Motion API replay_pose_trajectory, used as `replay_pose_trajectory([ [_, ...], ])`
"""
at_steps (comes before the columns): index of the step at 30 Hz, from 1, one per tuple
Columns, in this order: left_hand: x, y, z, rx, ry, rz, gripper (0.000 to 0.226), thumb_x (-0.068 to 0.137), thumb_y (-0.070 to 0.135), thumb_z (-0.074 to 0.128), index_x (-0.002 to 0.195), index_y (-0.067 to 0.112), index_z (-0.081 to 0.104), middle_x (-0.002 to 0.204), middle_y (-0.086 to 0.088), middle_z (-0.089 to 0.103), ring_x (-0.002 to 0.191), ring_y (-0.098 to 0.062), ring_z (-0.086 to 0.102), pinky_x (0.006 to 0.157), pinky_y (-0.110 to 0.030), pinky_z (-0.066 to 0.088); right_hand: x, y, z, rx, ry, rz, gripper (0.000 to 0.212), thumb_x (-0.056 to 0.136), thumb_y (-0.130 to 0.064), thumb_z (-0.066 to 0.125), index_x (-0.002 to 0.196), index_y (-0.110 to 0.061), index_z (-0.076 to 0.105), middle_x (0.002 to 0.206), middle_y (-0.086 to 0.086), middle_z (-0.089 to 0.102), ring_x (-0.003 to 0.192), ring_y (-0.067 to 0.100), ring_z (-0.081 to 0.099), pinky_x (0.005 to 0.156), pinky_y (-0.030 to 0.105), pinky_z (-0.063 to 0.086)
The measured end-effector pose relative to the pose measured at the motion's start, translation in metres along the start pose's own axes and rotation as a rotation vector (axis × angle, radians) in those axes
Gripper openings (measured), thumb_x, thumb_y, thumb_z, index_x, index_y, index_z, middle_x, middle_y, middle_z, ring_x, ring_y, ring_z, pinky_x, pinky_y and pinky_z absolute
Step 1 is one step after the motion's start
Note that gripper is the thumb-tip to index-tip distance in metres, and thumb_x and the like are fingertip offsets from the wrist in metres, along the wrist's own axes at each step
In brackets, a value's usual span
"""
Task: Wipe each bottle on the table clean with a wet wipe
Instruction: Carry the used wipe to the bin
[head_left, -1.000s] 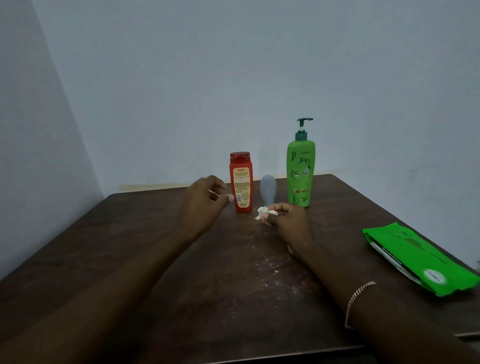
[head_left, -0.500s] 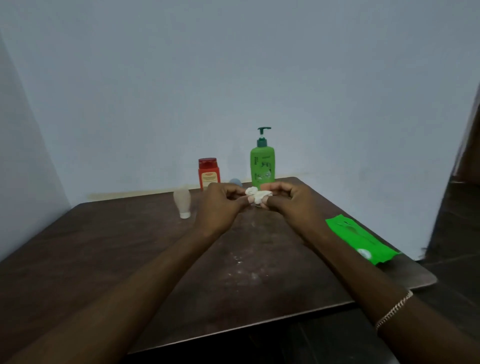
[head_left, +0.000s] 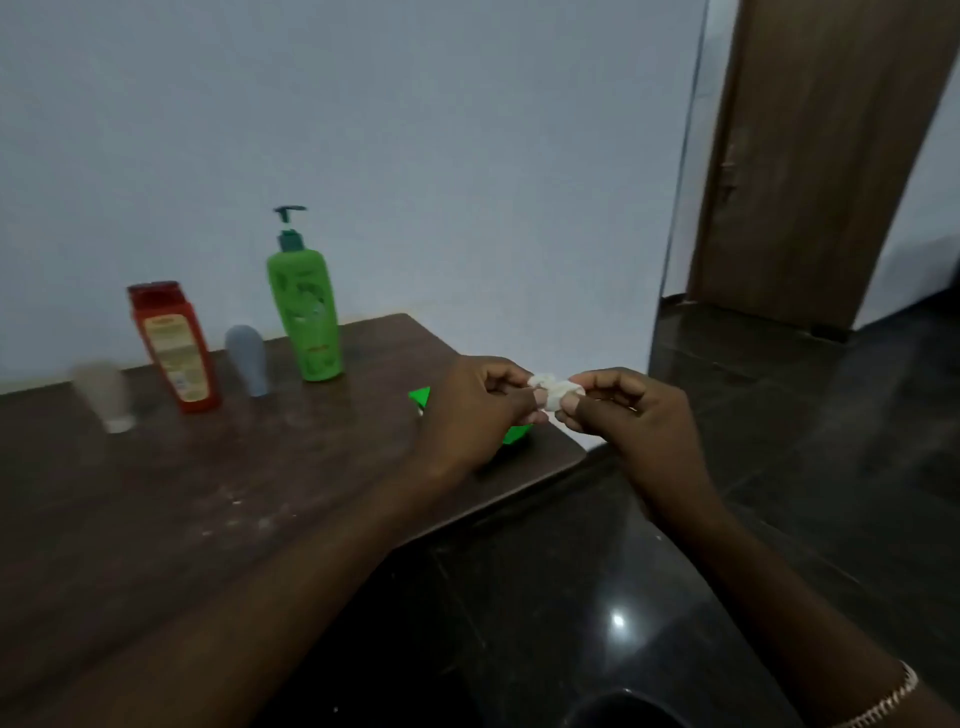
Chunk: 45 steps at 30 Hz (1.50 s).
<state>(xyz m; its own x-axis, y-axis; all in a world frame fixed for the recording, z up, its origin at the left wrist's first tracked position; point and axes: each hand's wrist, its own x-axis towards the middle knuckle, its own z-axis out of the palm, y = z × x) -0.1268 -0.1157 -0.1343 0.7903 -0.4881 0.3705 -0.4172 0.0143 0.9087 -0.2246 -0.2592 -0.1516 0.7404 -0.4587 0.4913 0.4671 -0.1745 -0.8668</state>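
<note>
A crumpled white wet wipe (head_left: 555, 388) is pinched between my left hand (head_left: 475, 410) and my right hand (head_left: 631, 415), just past the right end of the dark wooden table (head_left: 218, 483). Along the table's back stand a green pump bottle (head_left: 305, 312), a small grey bottle (head_left: 248, 359), a red bottle (head_left: 174, 345) and a blurred whitish bottle (head_left: 106, 396) at the far left. All stand upright, well to the left of my hands.
A green wipe pack (head_left: 421, 400) lies near the table's right edge, mostly hidden behind my left hand. A wooden door (head_left: 810, 156) stands at the right, beyond a wall corner. Dark glossy floor (head_left: 779, 441) spreads below and to the right.
My view has swung to the right, so the bottles now sit at the left. Both hands, holding the wipe, have moved from over the table to its right edge.
</note>
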Motion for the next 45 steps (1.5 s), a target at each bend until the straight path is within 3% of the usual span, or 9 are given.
replay_pose_trajectory([
  [5, -0.009, -0.039, 0.072, 0.042, -0.094, -0.046, 0.005, 0.081, 0.001, 0.075, 0.085, 0.004, 0.077, 0.075, -0.014, 0.076, 0.072, -0.028, 0.076, 0.077, -0.049, 0.061, -0.033, 0.031, -0.068, -0.031, 0.067, 0.107, 0.014, 0.084, -0.002, 0.071, 0.097, -0.004, 0.074, 0.089, 0.011, 0.076, 0.082, 0.024, 0.073, 0.072, 0.029, 0.058],
  [10, -0.037, -0.093, 0.131, 0.159, -0.193, -0.059, 0.003, 0.080, 0.012, 0.080, 0.082, 0.013, 0.080, 0.067, 0.000, 0.075, 0.066, -0.017, 0.074, 0.067, -0.039, 0.062, -0.079, 0.079, -0.116, -0.064, 0.117, 0.289, 0.016, 0.086, -0.004, 0.069, 0.102, 0.000, 0.072, 0.090, 0.012, 0.076, 0.081, 0.021, 0.072, 0.069, 0.027, 0.058],
  [20, -0.112, -0.207, 0.209, 0.309, -0.294, -0.385, 0.007, 0.075, 0.014, 0.085, 0.078, 0.017, 0.078, 0.063, 0.005, 0.071, 0.054, -0.001, 0.065, 0.052, -0.016, 0.049, -0.180, 0.190, -0.171, -0.132, 0.258, 0.650, 0.016, 0.083, -0.004, 0.074, 0.096, 0.003, 0.068, 0.084, 0.016, 0.075, 0.071, 0.021, 0.072, 0.063, 0.029, 0.058],
  [22, -0.123, -0.227, 0.218, 0.333, -0.332, -0.475, 0.009, 0.075, 0.011, 0.085, 0.075, 0.017, 0.077, 0.063, 0.002, 0.071, 0.055, -0.003, 0.066, 0.055, -0.020, 0.056, -0.196, 0.209, -0.175, -0.157, 0.270, 0.715, 0.013, 0.083, -0.004, 0.074, 0.093, 0.002, 0.069, 0.082, 0.016, 0.075, 0.071, 0.021, 0.071, 0.064, 0.030, 0.058],
  [25, -0.137, -0.255, 0.228, 0.361, -0.382, -0.571, 0.010, 0.075, 0.006, 0.084, 0.073, 0.012, 0.076, 0.067, -0.007, 0.074, 0.061, -0.018, 0.073, 0.061, -0.041, 0.063, -0.217, 0.236, -0.180, -0.243, 0.250, 0.787, 0.007, 0.083, -0.008, 0.075, 0.087, -0.003, 0.073, 0.076, 0.015, 0.074, 0.068, 0.021, 0.070, 0.064, 0.034, 0.058],
  [30, -0.159, -0.300, 0.232, 0.489, -0.472, -0.652, 0.013, 0.076, 0.004, 0.078, 0.068, 0.013, 0.076, 0.064, -0.007, 0.074, 0.058, -0.019, 0.073, 0.060, -0.044, 0.062, -0.248, 0.276, -0.187, -0.463, 0.220, 0.897, 0.004, 0.080, -0.017, 0.075, 0.076, -0.019, 0.075, 0.065, 0.004, 0.073, 0.063, 0.022, 0.072, 0.063, 0.043, 0.061],
  [35, -0.182, -0.336, 0.227, 0.621, -0.528, -0.732, 0.010, 0.073, 0.003, 0.070, 0.068, 0.008, 0.077, 0.064, -0.011, 0.073, 0.063, -0.023, 0.073, 0.063, -0.039, 0.062, -0.264, 0.293, -0.189, -0.733, 0.172, 0.971, 0.012, 0.075, -0.021, 0.068, 0.066, -0.016, 0.073, 0.055, -0.003, 0.068, 0.056, 0.006, 0.067, 0.060, 0.031, 0.057],
  [41, -0.196, -0.386, 0.221, 0.671, -0.576, -0.806, 0.008, 0.071, 0.006, 0.070, 0.067, 0.010, 0.076, 0.066, -0.012, 0.074, 0.067, -0.024, 0.074, 0.066, -0.042, 0.063, -0.276, 0.309, -0.178, -0.852, 0.035, 1.013, 0.010, 0.080, -0.017, 0.067, 0.075, -0.015, 0.075, 0.074, 0.004, 0.074, 0.077, 0.018, 0.070, 0.071, 0.029, 0.052],
  [45, -0.200, -0.361, 0.213, 0.735, -0.648, -0.770, 0.028, 0.074, 0.018, 0.076, 0.102, 0.015, 0.076, 0.109, -0.012, 0.074, 0.107, -0.026, 0.068, 0.091, -0.034, 0.056, -0.277, 0.313, -0.164, -0.874, -0.045, 1.049, 0.026, 0.085, -0.009, 0.060, 0.106, -0.010, 0.075, 0.108, 0.011, 0.074, 0.109, 0.030, 0.063, 0.092, 0.034, 0.049],
])
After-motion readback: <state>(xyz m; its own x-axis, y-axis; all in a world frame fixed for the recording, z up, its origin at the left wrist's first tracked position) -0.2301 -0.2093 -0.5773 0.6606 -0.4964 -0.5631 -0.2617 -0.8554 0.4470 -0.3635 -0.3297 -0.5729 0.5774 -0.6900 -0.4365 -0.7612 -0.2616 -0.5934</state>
